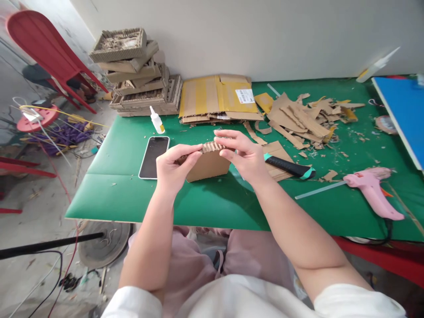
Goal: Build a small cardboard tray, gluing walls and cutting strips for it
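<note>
A piece of brown cardboard (210, 165) stands tilted up on the green table in front of me. A ridged corrugated cardboard strip (212, 147) runs along its top edge. My left hand (177, 165) pinches the strip's left part between thumb and fingers. At the right end, my right hand (241, 152) has its fingers on top of the strip and its thumb below. The fingers hide both ends of the strip. A phone (154, 158) lies beside my left hand, and a utility knife (289, 167) rests right of my right hand on a flat cardboard piece (278, 152).
A small white glue bottle (157, 121) stands behind the phone. Stacked cardboard trays (142, 95), a taped flattened box (217, 95) and cardboard scraps (304, 117) lie along the back. At right are a pink glue gun (371, 185) with a glue stick and a blue board (402, 110).
</note>
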`<state>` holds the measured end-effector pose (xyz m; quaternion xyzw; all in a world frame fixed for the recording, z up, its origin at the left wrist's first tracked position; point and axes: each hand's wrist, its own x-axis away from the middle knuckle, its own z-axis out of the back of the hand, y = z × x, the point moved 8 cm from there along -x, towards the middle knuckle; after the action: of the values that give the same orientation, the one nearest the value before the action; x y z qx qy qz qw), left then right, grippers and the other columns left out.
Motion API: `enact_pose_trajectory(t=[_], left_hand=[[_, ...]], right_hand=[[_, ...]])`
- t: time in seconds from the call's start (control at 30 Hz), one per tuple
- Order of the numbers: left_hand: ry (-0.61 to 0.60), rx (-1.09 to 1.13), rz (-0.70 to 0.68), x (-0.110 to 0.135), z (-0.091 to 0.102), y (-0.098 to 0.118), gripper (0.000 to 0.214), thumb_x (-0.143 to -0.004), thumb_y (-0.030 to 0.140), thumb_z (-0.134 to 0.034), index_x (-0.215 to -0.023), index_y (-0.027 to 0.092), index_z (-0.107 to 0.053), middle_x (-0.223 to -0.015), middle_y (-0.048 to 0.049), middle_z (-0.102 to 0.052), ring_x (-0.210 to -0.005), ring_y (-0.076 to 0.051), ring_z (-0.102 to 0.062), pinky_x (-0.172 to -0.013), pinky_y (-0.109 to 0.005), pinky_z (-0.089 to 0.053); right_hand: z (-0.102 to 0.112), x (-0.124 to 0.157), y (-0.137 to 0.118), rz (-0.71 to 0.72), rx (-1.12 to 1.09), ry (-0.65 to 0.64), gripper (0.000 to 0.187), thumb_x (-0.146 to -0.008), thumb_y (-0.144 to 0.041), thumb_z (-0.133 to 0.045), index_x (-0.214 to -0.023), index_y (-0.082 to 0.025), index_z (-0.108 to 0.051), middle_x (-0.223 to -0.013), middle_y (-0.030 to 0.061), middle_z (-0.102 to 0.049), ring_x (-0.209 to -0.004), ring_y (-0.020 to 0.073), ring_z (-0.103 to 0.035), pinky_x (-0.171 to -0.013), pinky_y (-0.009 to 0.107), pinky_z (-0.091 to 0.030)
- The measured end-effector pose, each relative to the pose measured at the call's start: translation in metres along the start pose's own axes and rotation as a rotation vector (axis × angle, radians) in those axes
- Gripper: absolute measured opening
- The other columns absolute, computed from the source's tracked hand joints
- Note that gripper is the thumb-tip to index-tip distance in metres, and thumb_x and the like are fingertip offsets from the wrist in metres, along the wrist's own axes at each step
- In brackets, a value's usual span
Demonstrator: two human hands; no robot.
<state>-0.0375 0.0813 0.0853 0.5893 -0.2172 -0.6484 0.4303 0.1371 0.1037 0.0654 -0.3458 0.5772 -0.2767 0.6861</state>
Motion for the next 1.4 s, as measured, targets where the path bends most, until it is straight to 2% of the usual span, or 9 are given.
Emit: enact_pose_trajectory(t=[0.37,0.47,0.57,0.63,0.77,0.83,1.3,1.4], left_hand=[[-0.008,-0.024,-0.060,0.001,0.000,0.002,0.011,-0.077,0.020,-0.069,-0.084,0.025,-0.075,-0.078,0.0009,-0.074,-0.068,-0.009,-0.065,-0.058,-0.018,-0.050],[-0.068,-0.020,-0.066,0.001,-0.001,0.000,0.021,-0.074,0.025,-0.073,-0.095,0.027,-0.074,-0.088,-0.0005,-0.074,-0.078,-0.011,-0.067,-0.066,-0.020,-0.053],[-0.122,0.020,-0.076,0.001,-0.002,-0.001,0.031,-0.073,0.023,-0.075,-0.103,0.031,-0.072,-0.096,0.0005,-0.073,-0.082,-0.012,-0.067,-0.070,-0.021,-0.053],[-0.143,0.047,-0.087,0.002,-0.003,-0.001,0.029,-0.075,0.020,-0.072,-0.101,0.033,-0.072,-0.095,0.0020,-0.074,-0.083,-0.011,-0.068,-0.072,-0.021,-0.054],[-0.142,0.037,-0.117,0.002,-0.004,-0.002,0.023,-0.077,0.016,-0.070,-0.093,0.033,-0.074,-0.090,0.0038,-0.075,-0.085,-0.012,-0.069,-0.091,-0.029,-0.052],[-0.131,0.014,-0.131,0.002,-0.004,-0.003,0.022,-0.077,0.017,-0.070,-0.091,0.033,-0.074,-0.088,0.0043,-0.075,-0.083,-0.011,-0.069,-0.094,-0.031,-0.051],[-0.119,-0.040,-0.150,0.001,-0.005,-0.002,0.012,-0.078,0.022,-0.069,-0.086,0.028,-0.074,-0.080,0.0024,-0.074,-0.074,-0.011,-0.067,-0.091,-0.033,-0.053],[-0.139,-0.049,-0.106,0.002,-0.004,-0.004,0.015,-0.078,0.024,-0.068,-0.091,0.028,-0.074,-0.086,0.0010,-0.074,-0.078,-0.012,-0.067,-0.083,-0.029,-0.055]], right_hand=[[-0.004,0.000,-0.010,0.088,0.145,0.052,0.020,-0.083,-0.024,-0.065,-0.096,-0.037,-0.072,-0.110,-0.0002,-0.066,-0.109,0.0167,-0.059,-0.096,0.039,-0.050],[-0.004,0.000,-0.011,0.100,0.164,0.051,0.021,-0.083,-0.023,-0.065,-0.096,-0.037,-0.072,-0.108,0.0001,-0.066,-0.109,0.0168,-0.059,-0.096,0.040,-0.050],[-0.004,0.000,-0.011,0.110,0.175,0.052,0.021,-0.083,-0.023,-0.065,-0.096,-0.036,-0.072,-0.108,0.0002,-0.066,-0.108,0.0172,-0.059,-0.095,0.040,-0.051],[-0.003,0.001,-0.010,0.102,0.182,0.053,0.018,-0.083,-0.026,-0.064,-0.095,-0.036,-0.073,-0.108,0.0002,-0.067,-0.108,0.0179,-0.060,-0.094,0.041,-0.051],[-0.003,0.001,-0.010,0.105,0.188,0.065,0.017,-0.083,-0.025,-0.064,-0.093,-0.035,-0.073,-0.107,0.0000,-0.067,-0.108,0.0185,-0.060,-0.096,0.042,-0.050],[-0.003,0.001,-0.010,0.109,0.193,0.069,0.017,-0.083,-0.025,-0.065,-0.093,-0.035,-0.073,-0.106,0.0002,-0.067,-0.108,0.0187,-0.060,-0.096,0.042,-0.050],[-0.004,0.001,-0.013,0.113,0.216,0.065,0.014,-0.084,-0.027,-0.063,-0.091,-0.035,-0.073,-0.103,0.0007,-0.066,-0.107,0.0193,-0.060,-0.095,0.042,-0.050],[-0.004,0.001,-0.013,0.092,0.230,0.064,0.013,-0.085,-0.032,-0.062,-0.091,-0.034,-0.073,-0.103,0.0008,-0.067,-0.107,0.0192,-0.060,-0.095,0.041,-0.050]])
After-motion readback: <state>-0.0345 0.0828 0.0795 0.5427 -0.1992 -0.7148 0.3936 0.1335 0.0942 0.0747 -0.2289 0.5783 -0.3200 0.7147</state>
